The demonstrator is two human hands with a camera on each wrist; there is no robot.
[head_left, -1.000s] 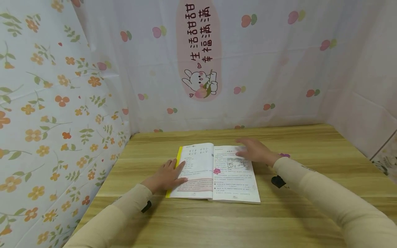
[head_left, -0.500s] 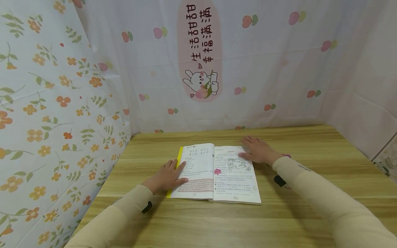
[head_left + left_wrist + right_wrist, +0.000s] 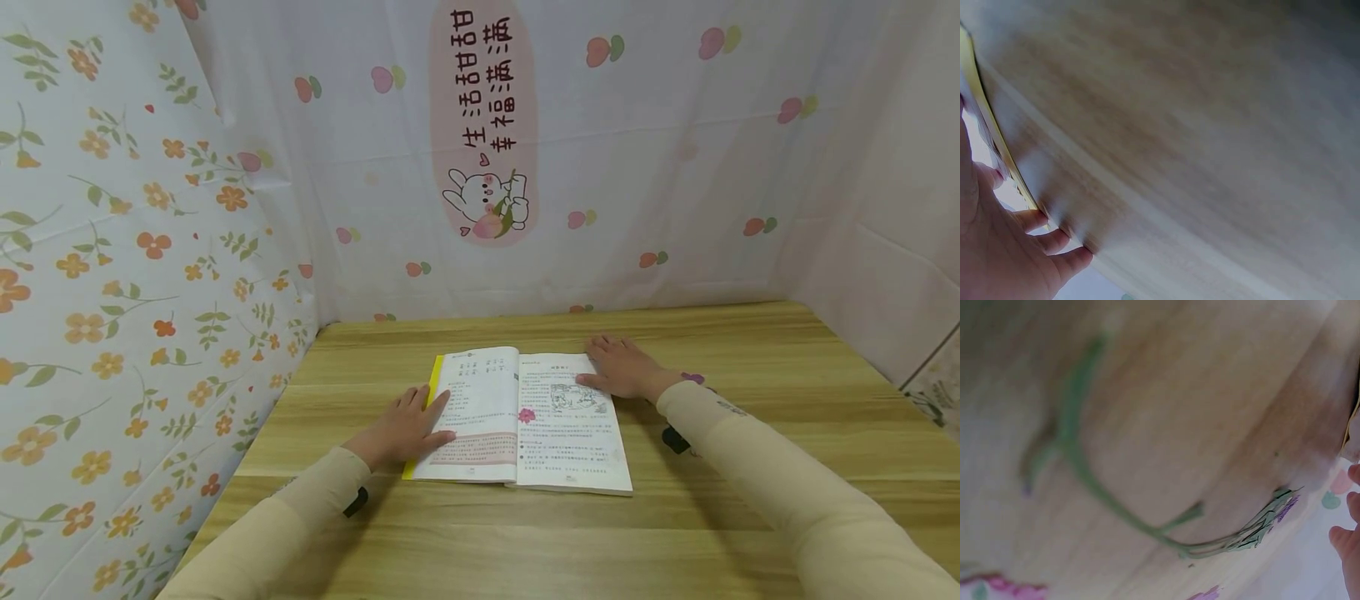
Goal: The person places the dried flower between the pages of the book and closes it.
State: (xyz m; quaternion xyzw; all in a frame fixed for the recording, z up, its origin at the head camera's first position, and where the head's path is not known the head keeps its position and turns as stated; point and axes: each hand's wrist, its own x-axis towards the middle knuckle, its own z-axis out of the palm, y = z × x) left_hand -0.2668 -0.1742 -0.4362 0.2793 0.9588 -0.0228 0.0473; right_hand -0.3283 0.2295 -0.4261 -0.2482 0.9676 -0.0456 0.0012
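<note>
An open book [image 3: 480, 417] with printed pages and a yellow cover edge lies flat on the wooden table. My left hand [image 3: 405, 425] rests at its left margin, thumb over the page and the other fingers at the yellow edge [image 3: 988, 106]. At the upper right corner of the book rests my right hand [image 3: 622, 367], fingers stretched out and thumb on the page near a line drawing. A small pink flower [image 3: 527, 415] sits on the right page beside the spine.
Right of the book, partly hidden by my right sleeve [image 3: 750, 450], lies a purple flower [image 3: 692, 378]. In the right wrist view, a green stem [image 3: 1110, 500] with narrow leaves and purple tips lies on the table [image 3: 480, 550]. A patterned cloth [image 3: 360, 192] hangs behind.
My right hand has moved slightly right and lowered onto the book's upper right corner. The left hand and the book look unchanged.
</note>
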